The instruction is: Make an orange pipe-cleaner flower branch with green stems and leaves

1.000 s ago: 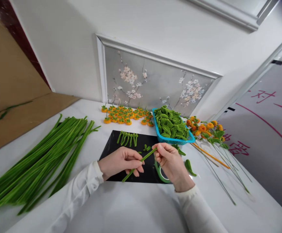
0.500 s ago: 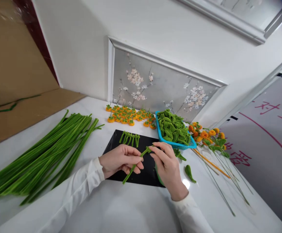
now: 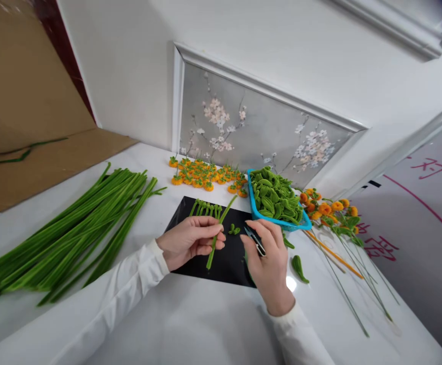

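Now the left hand point(image 3: 190, 238) has its thumb and fingertips closed on a green fuzzy stem point(image 3: 211, 253), pinched around its middle and slanting up to the right, both ends poking free above the black mat point(image 3: 201, 270). Across from it, the right hand point(image 3: 271, 261) shows thumb and forefinger well parted, small snips point(image 3: 258, 246) in the gap, blades toward the left; whether the hidden fingers grip them, I can't tell. Between the hands, a small green leafy piece point(image 3: 234, 229) sits on the mat, and behind the left hand runs a row of short green pieces point(image 3: 204, 208). Out to the container: the blue basket point(image 3: 287, 225), just beyond the right hand, is heaped above its rim with green leaf shapes point(image 3: 272, 195). One loose green piece point(image 3: 299, 268) lies right of the right hand. Farther out, small orange pieces with green tops point(image 3: 207, 175) crowd left of the basket, orange flowers point(image 3: 327, 208) lie to its right, and a big bundle of green stems point(image 3: 91, 228) spreads across the left side.
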A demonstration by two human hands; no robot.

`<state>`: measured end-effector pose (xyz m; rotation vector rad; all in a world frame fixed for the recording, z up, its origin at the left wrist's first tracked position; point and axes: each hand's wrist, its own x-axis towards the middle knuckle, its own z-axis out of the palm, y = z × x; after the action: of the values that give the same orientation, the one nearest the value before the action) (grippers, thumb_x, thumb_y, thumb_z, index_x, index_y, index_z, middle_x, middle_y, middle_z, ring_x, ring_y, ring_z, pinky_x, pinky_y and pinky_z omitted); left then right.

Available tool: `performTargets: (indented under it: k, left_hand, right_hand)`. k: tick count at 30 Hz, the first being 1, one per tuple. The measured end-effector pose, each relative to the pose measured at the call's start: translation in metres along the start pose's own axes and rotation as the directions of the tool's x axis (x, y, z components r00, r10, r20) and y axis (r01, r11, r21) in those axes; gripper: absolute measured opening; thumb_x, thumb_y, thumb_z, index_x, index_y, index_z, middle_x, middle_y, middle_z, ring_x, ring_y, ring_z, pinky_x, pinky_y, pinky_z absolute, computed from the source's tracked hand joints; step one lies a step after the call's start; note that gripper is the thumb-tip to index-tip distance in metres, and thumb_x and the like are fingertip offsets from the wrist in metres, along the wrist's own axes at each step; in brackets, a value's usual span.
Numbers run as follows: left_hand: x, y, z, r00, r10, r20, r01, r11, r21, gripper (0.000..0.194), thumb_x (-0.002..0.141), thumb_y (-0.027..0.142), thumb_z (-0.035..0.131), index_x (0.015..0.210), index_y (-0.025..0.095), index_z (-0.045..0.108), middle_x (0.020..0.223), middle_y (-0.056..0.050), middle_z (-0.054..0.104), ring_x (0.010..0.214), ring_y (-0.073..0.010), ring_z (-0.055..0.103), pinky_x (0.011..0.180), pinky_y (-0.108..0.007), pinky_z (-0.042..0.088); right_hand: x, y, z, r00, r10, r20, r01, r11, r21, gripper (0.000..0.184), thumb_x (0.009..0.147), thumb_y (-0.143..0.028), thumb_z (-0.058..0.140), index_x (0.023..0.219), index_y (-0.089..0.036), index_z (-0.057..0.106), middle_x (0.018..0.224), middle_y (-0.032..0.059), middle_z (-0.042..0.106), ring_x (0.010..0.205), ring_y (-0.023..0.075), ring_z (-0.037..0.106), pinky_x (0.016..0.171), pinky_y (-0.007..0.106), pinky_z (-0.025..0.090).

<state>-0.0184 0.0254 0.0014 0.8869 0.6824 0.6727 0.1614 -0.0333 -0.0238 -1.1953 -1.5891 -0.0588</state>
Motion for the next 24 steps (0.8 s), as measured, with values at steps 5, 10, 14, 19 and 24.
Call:
performTargets:
  k: [5, 10, 14, 19, 24]
  left_hand:
    - [0.000, -0.001, 0.005, 0.980, 0.156, -0.124, -0.167, 0.983, -0.080, 0.009, 0.076, 0.017, 0.070, 0.075, 0.016, 0.061, 0.072, -0.001, 0.070, 0.064, -0.0082, 0.065, 0.056, -0.012, 0.054]
    - [0.001, 0.002, 0.003, 0.959, 0.233, -0.160, -0.244, 0.968, -0.054, 0.009, 0.075, 0.016, 0.070, 0.078, 0.017, 0.062, 0.075, -0.001, 0.069, 0.070, -0.0107, 0.067, 0.058, -0.014, 0.055]
    - [0.004, 0.010, -0.007, 0.872, 0.387, -0.301, -0.411, 0.912, -0.018, 0.011, 0.073, 0.017, 0.071, 0.081, 0.017, 0.064, 0.075, 0.000, 0.070, 0.070, -0.0103, 0.068, 0.055, -0.013, 0.053]
    - [0.004, 0.014, -0.013, 0.809, 0.439, -0.391, -0.455, 0.889, 0.057, 0.017, 0.070, 0.021, 0.075, 0.081, 0.017, 0.062, 0.078, -0.002, 0.072, 0.072, -0.0116, 0.068, 0.056, -0.014, 0.053]
    - [0.004, 0.014, -0.013, 0.760, 0.521, -0.388, -0.530, 0.843, 0.094, 0.019, 0.067, 0.023, 0.077, 0.076, 0.017, 0.062, 0.073, 0.000, 0.071, 0.067, -0.0106, 0.067, 0.055, -0.014, 0.051]
  right_hand:
    - [-0.010, -0.020, 0.013, 0.763, 0.309, 0.567, -0.567, 0.741, 0.359, 0.019, 0.083, -0.031, 0.058, 0.097, -0.018, 0.057, 0.068, 0.0004, 0.064, 0.057, 0.0134, 0.061, 0.055, 0.025, 0.050]
    - [-0.012, -0.017, 0.020, 0.705, 0.353, 0.615, -0.631, 0.708, 0.317, 0.024, 0.086, -0.036, 0.052, 0.073, -0.016, 0.057, 0.062, 0.0010, 0.061, 0.051, 0.0106, 0.057, 0.050, 0.022, 0.046]
    - [-0.012, -0.011, 0.016, 0.657, 0.324, 0.681, -0.638, 0.721, 0.272, 0.027, 0.088, -0.039, 0.049, 0.073, -0.017, 0.055, 0.058, -0.0005, 0.059, 0.047, 0.0093, 0.053, 0.047, 0.021, 0.043]
    - [-0.014, -0.010, 0.015, 0.614, 0.285, 0.736, -0.650, 0.712, 0.266, 0.027, 0.089, -0.037, 0.047, 0.074, -0.017, 0.055, 0.057, -0.0009, 0.059, 0.044, 0.0084, 0.051, 0.045, 0.019, 0.039]
    - [-0.011, -0.006, 0.011, 0.613, 0.280, 0.739, -0.665, 0.688, 0.292, 0.029, 0.088, -0.041, 0.049, 0.074, -0.016, 0.056, 0.056, -0.0008, 0.060, 0.042, 0.0082, 0.050, 0.043, 0.019, 0.037]
